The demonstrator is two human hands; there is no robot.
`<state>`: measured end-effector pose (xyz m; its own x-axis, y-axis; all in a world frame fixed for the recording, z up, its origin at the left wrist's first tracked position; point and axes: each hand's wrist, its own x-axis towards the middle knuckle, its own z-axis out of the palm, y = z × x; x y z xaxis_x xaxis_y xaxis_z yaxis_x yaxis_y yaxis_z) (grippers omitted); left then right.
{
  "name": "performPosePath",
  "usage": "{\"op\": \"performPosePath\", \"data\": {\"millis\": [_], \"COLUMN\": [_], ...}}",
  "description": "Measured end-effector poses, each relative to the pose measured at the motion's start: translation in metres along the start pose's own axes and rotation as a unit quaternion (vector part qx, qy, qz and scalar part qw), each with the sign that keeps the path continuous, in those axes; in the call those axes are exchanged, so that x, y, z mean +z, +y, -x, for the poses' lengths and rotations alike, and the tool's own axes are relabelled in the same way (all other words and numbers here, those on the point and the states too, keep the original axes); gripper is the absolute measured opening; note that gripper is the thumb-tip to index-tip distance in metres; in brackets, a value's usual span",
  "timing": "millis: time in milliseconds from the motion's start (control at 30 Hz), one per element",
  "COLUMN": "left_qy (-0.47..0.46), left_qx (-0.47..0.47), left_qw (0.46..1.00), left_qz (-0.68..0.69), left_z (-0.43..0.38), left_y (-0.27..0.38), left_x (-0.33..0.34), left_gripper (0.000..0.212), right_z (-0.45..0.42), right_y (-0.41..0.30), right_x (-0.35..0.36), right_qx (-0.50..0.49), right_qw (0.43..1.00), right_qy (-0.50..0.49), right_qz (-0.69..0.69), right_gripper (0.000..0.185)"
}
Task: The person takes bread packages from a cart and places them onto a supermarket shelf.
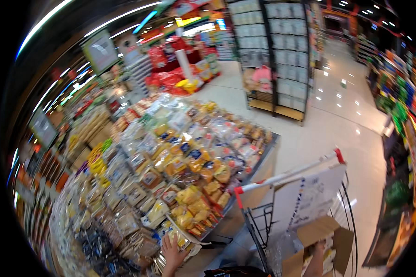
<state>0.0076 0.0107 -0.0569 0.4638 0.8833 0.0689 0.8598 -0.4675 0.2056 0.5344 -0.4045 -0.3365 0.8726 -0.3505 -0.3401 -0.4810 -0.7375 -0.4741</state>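
Note:
My left hand (173,251) is at the near edge of a display heaped with wrapped bread packages (180,162). Its fingers are spread over a small open carton (194,239) with yellow-and-white packs (176,233) in it; nothing is clearly gripped. Down at the lower right, my right hand (319,246) reaches into an open brown cardboard box (317,230) holding pale packs (328,258). Whether its fingers hold one of them is hidden. That box sits in a shopping cart (260,228) with red ends on its handle (294,175).
Beside the box, a large white printed carton (306,197) stands in the cart. The display's metal side (265,162) runs close to the cart. A tall shelf rack (272,59) stands ahead on the tiled floor (336,121). Packed goods shelves (398,138) line the right.

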Motion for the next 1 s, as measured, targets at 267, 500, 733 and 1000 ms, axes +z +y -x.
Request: {"op": "performPosePath", "data": {"millis": [267, 500, 733, 1000], "left_qy": [0.066, -0.018, -0.073, -0.112], "left_qx": [-0.047, -0.030, 0.106, 0.071], "left_qw": [0.989, 0.945, 0.949, 0.945], "left_qz": [0.124, 0.325, 0.288, 0.300], "left_z": [0.052, 0.062, 0.059, 0.066], "left_y": [0.073, 0.135, 0.156, 0.155], "left_x": [-0.024, -0.018, -0.019, -0.021], "left_gripper": [0.076, 0.062, 0.057, 0.055], "right_z": [-0.008, 0.000, 0.004, 0.009], "right_y": [-0.101, -0.121, -0.123, -0.125], "right_x": [0.019, 0.025, 0.025, 0.025], "right_qx": [-0.080, -0.109, -0.122, -0.134], "right_qw": [0.995, 0.992, 0.991, 0.990], "right_qy": [-0.003, -0.014, -0.020, -0.023], "right_qz": [0.059, 0.062, 0.051, 0.047], "right_gripper": [0.088, 0.086, 0.084, 0.082]}}
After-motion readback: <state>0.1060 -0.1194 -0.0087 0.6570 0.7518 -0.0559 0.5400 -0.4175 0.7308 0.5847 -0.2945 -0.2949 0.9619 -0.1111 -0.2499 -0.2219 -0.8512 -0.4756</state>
